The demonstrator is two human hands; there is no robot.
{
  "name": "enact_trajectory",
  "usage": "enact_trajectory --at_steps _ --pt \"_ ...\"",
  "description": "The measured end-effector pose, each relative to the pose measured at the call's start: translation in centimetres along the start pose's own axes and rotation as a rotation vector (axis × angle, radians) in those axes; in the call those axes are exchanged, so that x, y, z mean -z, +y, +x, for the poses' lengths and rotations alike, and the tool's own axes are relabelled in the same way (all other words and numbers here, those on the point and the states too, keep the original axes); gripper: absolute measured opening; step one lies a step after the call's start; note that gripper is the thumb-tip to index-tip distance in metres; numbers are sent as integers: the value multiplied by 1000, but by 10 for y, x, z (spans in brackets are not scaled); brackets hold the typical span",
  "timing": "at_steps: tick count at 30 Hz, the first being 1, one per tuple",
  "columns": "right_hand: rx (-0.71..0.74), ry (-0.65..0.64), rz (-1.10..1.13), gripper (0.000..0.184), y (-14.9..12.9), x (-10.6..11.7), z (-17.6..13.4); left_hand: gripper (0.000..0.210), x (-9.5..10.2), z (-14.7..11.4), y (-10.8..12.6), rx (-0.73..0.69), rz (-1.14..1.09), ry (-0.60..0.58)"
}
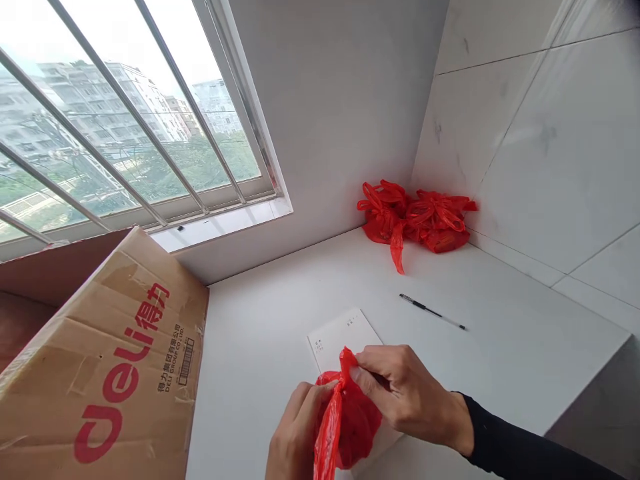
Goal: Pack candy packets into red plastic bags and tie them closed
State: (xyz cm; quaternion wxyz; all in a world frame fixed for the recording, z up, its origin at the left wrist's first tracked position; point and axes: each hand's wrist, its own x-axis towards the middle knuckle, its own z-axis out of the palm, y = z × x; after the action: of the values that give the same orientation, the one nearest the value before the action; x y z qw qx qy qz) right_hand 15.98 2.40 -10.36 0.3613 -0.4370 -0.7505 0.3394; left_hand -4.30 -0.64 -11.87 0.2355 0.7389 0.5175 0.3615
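Observation:
A red plastic bag is bunched up between my hands near the front of the white table. My left hand is closed on the bag's gathered neck from the left, and a twisted strip hangs down beside its fingers. From the right, my right hand pinches an upright end of the bag between thumb and fingers. What the bag contains cannot be made out. Partly under the bag lies a white sheet of paper with small handwriting on it.
A black pen lies on the white table. Several tied red bags are heaped in the far corner against the walls. On the left stands a large open cardboard box, below a barred window.

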Motion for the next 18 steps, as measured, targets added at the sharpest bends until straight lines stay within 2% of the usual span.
enact_trajectory --at_steps 5,8,10,12,14,18 --pt "-34 109 111 41 -2 1 -6 27 7 -3 1 31 -22 -26" --pt "-145 253 258 47 -4 10 -5 24 14 -3 -2 96 -8 -16" --pt "-188 286 320 48 -5 18 -3 23 17 -4 -4 141 -15 16" --pt "-152 194 340 42 -7 23 -1 22 18 -5 -4 167 -42 51" --pt "-110 30 398 29 -8 24 1 19 16 -7 -4 174 -82 95" --pt "-167 -281 837 55 0 18 3 19 12 -12 -5 179 -174 167"
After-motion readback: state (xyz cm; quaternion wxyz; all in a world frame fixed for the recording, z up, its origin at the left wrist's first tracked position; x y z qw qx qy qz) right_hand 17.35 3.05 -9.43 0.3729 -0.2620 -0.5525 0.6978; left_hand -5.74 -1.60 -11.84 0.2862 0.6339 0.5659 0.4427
